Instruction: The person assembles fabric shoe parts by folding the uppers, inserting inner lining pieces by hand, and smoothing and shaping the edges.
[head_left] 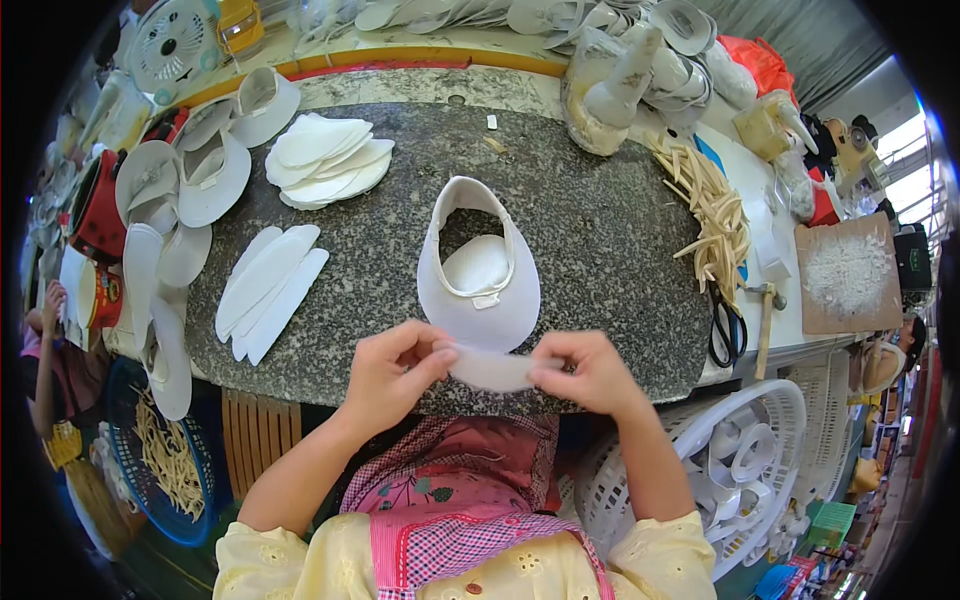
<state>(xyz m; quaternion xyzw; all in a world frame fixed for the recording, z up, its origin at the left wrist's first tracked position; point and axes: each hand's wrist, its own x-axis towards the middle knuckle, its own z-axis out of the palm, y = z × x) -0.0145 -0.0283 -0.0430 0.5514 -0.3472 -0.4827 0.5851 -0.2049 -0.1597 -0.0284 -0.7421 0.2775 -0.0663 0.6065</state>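
Both hands hold a small white curved piece at the table's near edge, stretched level between them and slightly blurred. My left hand pinches its left end between thumb and fingers. At the right end, my right hand pinches it the same way. Just beyond lies a light grey shoe upper, its collar opening facing away and a small white tag at the collar's near side. A white lining shows inside the opening. The piece's upper edge overlaps the toe in view; whether they touch I cannot tell.
On the speckled stone slab lie rounded white pieces and long white pieces. More uppers hang at the left. Right: beige strips, black scissors, a hammer, a powdered board, and a white basket below.
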